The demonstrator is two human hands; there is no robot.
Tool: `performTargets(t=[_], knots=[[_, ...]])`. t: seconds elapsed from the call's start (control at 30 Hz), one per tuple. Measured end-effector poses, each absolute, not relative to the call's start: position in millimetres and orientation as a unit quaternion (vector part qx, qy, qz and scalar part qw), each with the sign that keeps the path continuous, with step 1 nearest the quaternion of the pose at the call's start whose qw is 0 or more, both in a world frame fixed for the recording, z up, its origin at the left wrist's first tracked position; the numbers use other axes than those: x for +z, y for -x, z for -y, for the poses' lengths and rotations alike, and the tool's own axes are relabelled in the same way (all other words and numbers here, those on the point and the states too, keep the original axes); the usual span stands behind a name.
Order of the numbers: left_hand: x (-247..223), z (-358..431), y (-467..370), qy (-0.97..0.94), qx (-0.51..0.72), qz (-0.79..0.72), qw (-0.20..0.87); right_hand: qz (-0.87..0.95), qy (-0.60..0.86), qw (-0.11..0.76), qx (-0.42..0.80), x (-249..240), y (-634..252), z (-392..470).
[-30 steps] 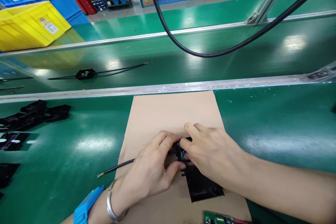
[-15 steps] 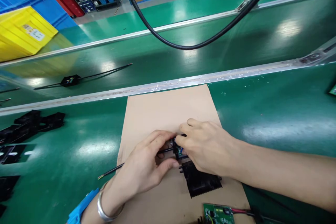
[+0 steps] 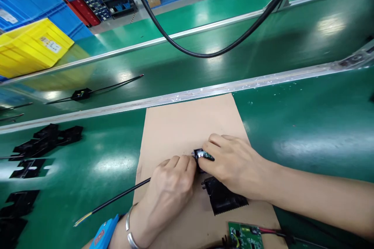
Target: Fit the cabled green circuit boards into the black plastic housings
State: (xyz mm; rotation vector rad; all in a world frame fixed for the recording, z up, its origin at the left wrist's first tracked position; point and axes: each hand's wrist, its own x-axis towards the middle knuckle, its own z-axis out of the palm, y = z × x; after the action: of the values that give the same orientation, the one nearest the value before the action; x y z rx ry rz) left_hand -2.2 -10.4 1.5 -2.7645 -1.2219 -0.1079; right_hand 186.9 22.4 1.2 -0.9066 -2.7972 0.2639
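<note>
On a cardboard sheet [image 3: 187, 124], my right hand [image 3: 230, 159] holds a small black housing [image 3: 199, 153] with a circuit board partly visible inside. My left hand [image 3: 175, 179] is closed around a black cable [image 3: 122, 194] at the left side of the housing; the cable's stripped end with yellow wire points to the lower left. Just below my right hand lies a flat black cover [image 3: 223, 198] with small pegs. A green circuit board [image 3: 245, 235] with red and black wires rests at the sheet's bottom edge.
Several black plastic parts [image 3: 46, 140] lie at the left on the green table. Beyond a metal rail [image 3: 187, 95] sits a black box with cables [image 3: 82, 94]. A yellow bin [image 3: 35, 48] stands at the upper left. A thick black cable [image 3: 204, 54] hangs across the top.
My left hand has closed over the cable, its fingers now curled with knuckles up. More of the cable sticks out to the lower left. The view has shifted slightly.
</note>
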Motion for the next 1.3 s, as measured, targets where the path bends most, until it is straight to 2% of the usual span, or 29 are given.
performTargets(t=[0.1,0.2,0.4,0.5,0.7,0.97,1.13,1.23,1.3], knots=[[4.3,7.8,-2.8,0.919,0.011,0.388,0.074,0.947,0.301,0.064,0.090,3.2,-185.0,-22.2],[1.7,1.8,-0.3,0.922,0.015,0.384,0.045,0.943,0.310,0.048,0.113,3.9,-183.4,-25.5],[-5.6,-9.2,19.8,0.881,-0.063,0.447,-0.141,0.921,0.344,0.072,0.167,-0.4,-192.0,-28.2],[-3.0,-8.0,24.7,0.856,-0.086,0.471,-0.195,0.908,0.358,0.094,0.195,-1.8,-196.2,-27.2],[-0.7,0.5,19.7,0.849,-0.138,0.474,-0.187,0.909,0.364,0.135,0.154,4.7,-192.2,-19.9],[-16.4,0.0,20.0,0.853,-0.206,0.439,-0.190,0.941,0.313,0.094,0.087,0.1,-166.9,3.9],[-1.7,0.6,15.0,0.856,-0.180,0.441,-0.203,0.907,0.349,0.145,0.184,10.0,-196.1,-1.0],[9.0,5.6,1.6,0.856,-0.183,0.439,-0.205,0.854,0.431,0.191,0.221,16.2,-223.5,4.8],[9.8,8.0,-8.0,0.871,-0.159,0.414,-0.211,0.816,0.499,0.168,0.239,14.8,-235.7,11.1]])
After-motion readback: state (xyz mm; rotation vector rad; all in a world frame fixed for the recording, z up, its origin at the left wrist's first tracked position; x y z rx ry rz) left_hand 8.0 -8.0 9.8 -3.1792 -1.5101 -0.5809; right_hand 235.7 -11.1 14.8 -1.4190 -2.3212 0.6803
